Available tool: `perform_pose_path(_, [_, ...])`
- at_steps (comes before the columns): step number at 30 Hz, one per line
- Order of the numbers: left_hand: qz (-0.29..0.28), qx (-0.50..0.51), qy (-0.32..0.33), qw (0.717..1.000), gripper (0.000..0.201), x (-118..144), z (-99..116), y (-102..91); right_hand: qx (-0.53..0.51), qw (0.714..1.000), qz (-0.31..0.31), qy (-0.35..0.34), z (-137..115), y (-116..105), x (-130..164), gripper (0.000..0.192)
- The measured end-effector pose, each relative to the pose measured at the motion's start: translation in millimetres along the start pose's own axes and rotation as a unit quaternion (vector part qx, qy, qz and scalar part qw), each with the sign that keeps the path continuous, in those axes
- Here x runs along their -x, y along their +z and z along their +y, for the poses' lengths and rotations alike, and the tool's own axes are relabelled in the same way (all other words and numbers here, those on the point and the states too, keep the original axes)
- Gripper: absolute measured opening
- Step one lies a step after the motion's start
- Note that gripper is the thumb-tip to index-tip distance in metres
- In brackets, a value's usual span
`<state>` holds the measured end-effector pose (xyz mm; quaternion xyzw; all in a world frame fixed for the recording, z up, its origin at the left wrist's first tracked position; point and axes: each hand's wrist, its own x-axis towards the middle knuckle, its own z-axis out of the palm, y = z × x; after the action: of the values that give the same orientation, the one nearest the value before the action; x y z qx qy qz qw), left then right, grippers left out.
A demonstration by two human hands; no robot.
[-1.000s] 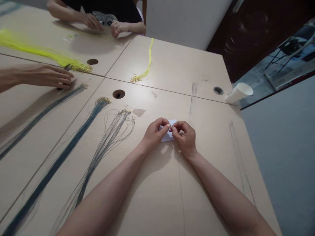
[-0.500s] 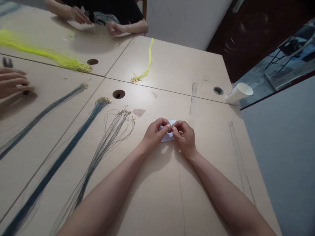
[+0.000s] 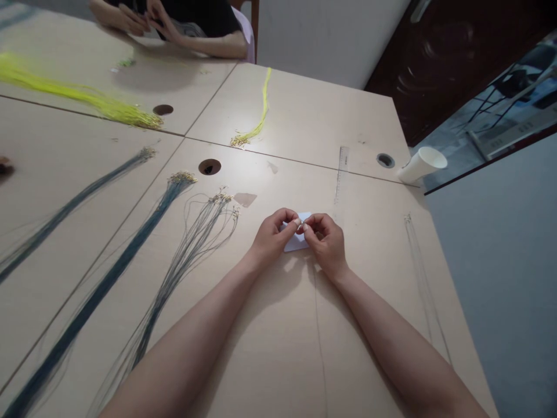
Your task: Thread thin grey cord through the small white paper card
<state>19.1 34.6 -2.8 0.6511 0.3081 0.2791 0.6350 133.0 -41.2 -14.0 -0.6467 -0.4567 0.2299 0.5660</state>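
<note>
My left hand (image 3: 277,233) and my right hand (image 3: 325,241) meet fingertip to fingertip, both closed in a pinch. Between the tips is a tiny shiny piece, too small to name. A thin grey cord (image 3: 319,337) runs up the table to my right hand, where the fingers hide its upper end. Below the fingers lies a small white card (image 3: 296,242), partly covered by both hands. To the left of my left hand, a loose bundle of grey cords (image 3: 176,270) with gold-coloured metal ends lies on the table.
Further left lie two dark cord bundles (image 3: 124,264) (image 3: 82,194). Yellow cords (image 3: 87,101) (image 3: 263,110) lie farther back. A clear ruler (image 3: 341,174), a white paper cup (image 3: 423,165) and loose cords (image 3: 420,273) are to the right. Across the table sits a person (image 3: 174,29).
My hands stay almost in place, with only slight finger movement. The person across has brought both hands together. Another person's hand at the left edge has mostly drawn out of view.
</note>
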Motion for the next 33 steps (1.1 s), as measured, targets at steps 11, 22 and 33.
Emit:
perform_pose_path(11, [0.002,-0.004,0.004,1.000,0.018,0.2,0.8,0.0,0.019,1.000,0.014,-0.006,-2.7,-1.0,0.4,0.002])
perform_pose_path(22, [-0.004,-0.012,0.006,1.000,0.017,-0.4,0.2,-0.5,0.034,0.999,0.011,-0.016,-4.0,-1.2,-0.5,0.003])
perform_pose_path(33, [-0.012,-0.027,0.023,0.999,0.018,-0.4,-0.3,-0.7,0.042,0.999,-0.004,-0.021,-5.5,-2.9,0.2,0.005])
